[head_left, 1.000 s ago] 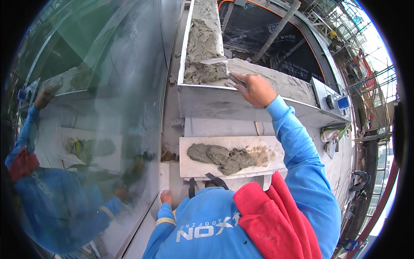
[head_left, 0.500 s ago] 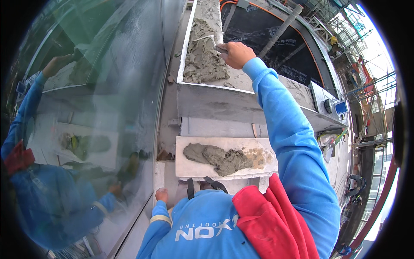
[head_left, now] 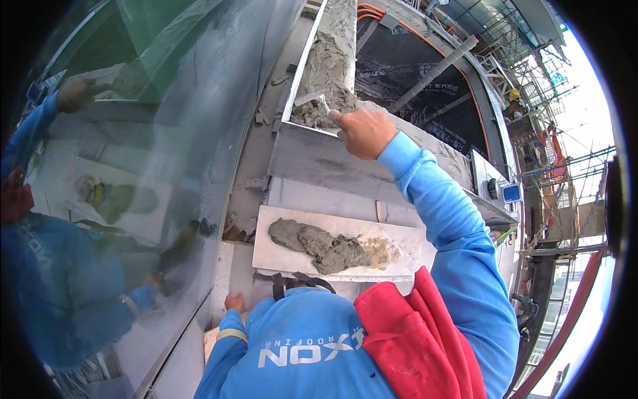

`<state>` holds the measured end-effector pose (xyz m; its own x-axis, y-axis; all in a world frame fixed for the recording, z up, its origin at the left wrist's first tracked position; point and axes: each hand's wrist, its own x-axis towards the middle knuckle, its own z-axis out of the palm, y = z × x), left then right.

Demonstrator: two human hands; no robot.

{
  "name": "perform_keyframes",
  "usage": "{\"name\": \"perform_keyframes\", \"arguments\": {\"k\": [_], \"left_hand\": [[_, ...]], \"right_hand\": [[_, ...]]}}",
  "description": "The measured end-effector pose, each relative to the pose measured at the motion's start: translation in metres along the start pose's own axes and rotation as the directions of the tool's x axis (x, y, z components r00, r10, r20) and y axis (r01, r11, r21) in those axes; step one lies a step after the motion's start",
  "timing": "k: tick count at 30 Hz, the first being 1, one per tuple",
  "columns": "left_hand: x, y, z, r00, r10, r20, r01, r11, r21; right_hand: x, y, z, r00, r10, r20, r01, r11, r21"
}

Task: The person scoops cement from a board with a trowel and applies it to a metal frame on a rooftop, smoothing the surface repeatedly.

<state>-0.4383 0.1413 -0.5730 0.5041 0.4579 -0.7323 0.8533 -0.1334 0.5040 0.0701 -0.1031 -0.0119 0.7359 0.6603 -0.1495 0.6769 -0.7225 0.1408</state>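
Observation:
My right hand (head_left: 367, 133) is closed round the handle of a small trowel. The trowel's pale, mortar-smeared blade (head_left: 310, 98) rests in wet grey mortar (head_left: 328, 61) at the near left corner of a metal-edged ledge (head_left: 312, 128). Down by my left side, my left hand (head_left: 234, 302) is small in view, its fingers curled; whatever they grip, if anything, is hidden. Between my body and the ledge lies a pale board (head_left: 266, 253) bearing a long heap of grey mortar (head_left: 322, 246).
A tall reflective glass wall (head_left: 199, 133) runs along my left. Beyond the ledge is a recess lined with black printed sheeting (head_left: 425, 80), crossed by a pipe (head_left: 433, 73) and edged with orange conduit. Scaffolding (head_left: 565, 166) stands at right. A small blue-faced device (head_left: 511, 193) sits at the ledge's right end.
My right hand has drawn nearer with the trowel, whose blade now lies at the ledge's near corner. Mortar there is spread differently. The view has shifted slightly; my left hand stays low.

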Motion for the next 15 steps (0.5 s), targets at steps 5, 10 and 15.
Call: {"name": "perform_keyframes", "arguments": {"k": [5,10,15], "left_hand": [[-0.004,0.036,-0.011,0.994,0.099,-0.036,-0.093,0.988,0.125],[0.001,0.077,-0.027,0.975,0.216,-0.051,-0.212,0.975,0.072],[0.009,0.078,-0.031,0.958,0.279,-0.063,-0.276,0.96,0.047]], "right_hand": [[-0.046,-0.034,0.012,0.998,0.03,-0.056,-0.028,0.999,0.037],[-0.058,-0.006,-0.005,1.0,-0.001,-0.027,0.004,0.99,0.144],[-0.045,0.046,-0.026,1.0,0.022,0.008,-0.023,0.966,0.256]]}}
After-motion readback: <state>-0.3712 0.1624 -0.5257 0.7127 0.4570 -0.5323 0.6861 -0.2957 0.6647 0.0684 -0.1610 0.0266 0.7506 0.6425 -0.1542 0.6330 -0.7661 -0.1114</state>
